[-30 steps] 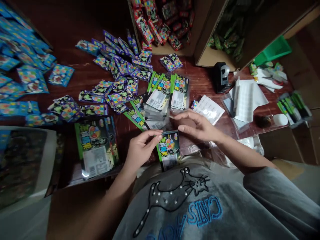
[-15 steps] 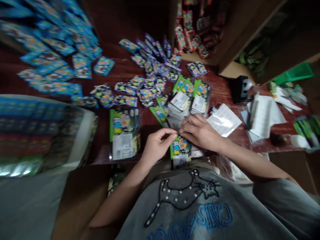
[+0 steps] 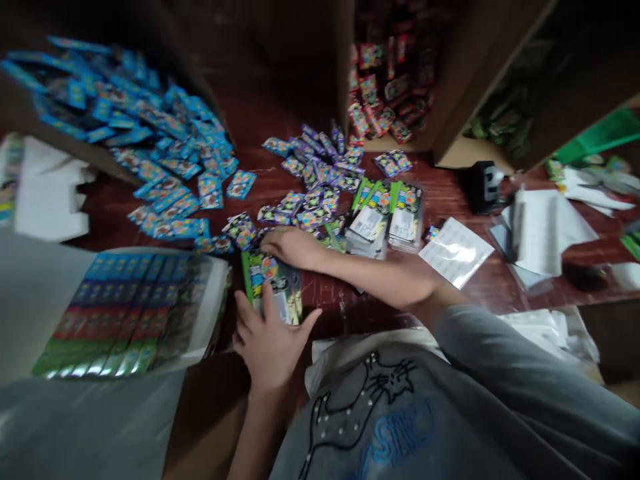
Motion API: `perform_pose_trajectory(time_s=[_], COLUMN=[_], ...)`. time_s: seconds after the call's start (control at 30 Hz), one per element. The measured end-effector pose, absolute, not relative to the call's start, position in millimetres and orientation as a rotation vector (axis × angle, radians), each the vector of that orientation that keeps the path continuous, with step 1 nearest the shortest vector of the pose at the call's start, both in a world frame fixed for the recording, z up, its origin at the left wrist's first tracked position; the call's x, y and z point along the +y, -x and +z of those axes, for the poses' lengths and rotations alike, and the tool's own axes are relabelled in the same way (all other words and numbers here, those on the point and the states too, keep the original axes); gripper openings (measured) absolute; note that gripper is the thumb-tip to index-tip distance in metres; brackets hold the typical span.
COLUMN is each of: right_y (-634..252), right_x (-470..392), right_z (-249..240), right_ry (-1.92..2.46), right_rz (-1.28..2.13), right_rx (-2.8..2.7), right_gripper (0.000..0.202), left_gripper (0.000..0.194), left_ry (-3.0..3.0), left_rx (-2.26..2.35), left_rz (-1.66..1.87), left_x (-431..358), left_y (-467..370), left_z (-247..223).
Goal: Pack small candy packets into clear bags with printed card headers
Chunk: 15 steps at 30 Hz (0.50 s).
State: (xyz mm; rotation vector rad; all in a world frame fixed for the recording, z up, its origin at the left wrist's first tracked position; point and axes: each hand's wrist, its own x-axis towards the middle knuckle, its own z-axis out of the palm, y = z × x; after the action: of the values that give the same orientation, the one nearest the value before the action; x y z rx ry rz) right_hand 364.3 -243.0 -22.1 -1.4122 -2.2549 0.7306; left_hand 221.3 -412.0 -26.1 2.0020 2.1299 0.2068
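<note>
A flat green-and-black printed packet (image 3: 284, 275) with a white label lies at the table's front edge, to the left of my body. My left hand (image 3: 270, 343) is spread over its lower edge, thumb and fingers apart. Reaching across, my right hand (image 3: 290, 245) has its fingers curled at the packet's top edge; the fingertips are partly hidden. Just beyond lie small purple sachets (image 3: 313, 200). Right of them are stacks of matching packets (image 3: 405, 213), with white labels facing up.
Blue sachets (image 3: 175, 167) spill out at the left. Red sachets (image 3: 373, 100) fill a cardboard box (image 3: 463, 73) at the back. A clear bag of coloured packs (image 3: 210, 313) stands at the left front. White sheets (image 3: 455, 250) and a black object (image 3: 483, 187) are at the right.
Both hands have moved left, from a packet in front of my body to the packet at the left. My left fingers have gone from a pinch to spread. The view has shifted left.
</note>
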Motion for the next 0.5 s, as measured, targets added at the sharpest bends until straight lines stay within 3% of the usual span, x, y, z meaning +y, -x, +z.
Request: perform_pose_trajectory(time_s=[0.13,0.3,0.37,0.43,0.5], right_y=[-402.6,-502.1,-523.8,-531.8,-531.0], right_x=[-275.8,-336.7,-349.9,-358.5,-366.5], right_z=[-20.2,-30.1,-42.4,-50.3,-48.7], right_ry=[1.628,2.042,2.085,1.992,1.888], right_rz=[0.474,0.239,0.241,0.263,0.262], right_rx=[-2.205,-2.101,-2.188,-2.304,-2.361], right_gripper=[0.048,0.093,0.075,0.041,0.033], left_gripper=[0.090,0.095,0.095,0.097,0.096], left_ry=[-2.021,-1.966,-1.977,-2.030,-2.040], left_rx=[2.125,2.126,2.134,2.087,1.946], left_rz=[-0.001,-0.116,-0.030,0.210,0.515], left_x=[-392.3,-372.8,-368.7,-367.3,-367.0], left_y=[-234.5,-221.6,-216.1,-216.4,-225.3], left_z=[-23.2,-19.8,-16.3,-10.3,-3.7])
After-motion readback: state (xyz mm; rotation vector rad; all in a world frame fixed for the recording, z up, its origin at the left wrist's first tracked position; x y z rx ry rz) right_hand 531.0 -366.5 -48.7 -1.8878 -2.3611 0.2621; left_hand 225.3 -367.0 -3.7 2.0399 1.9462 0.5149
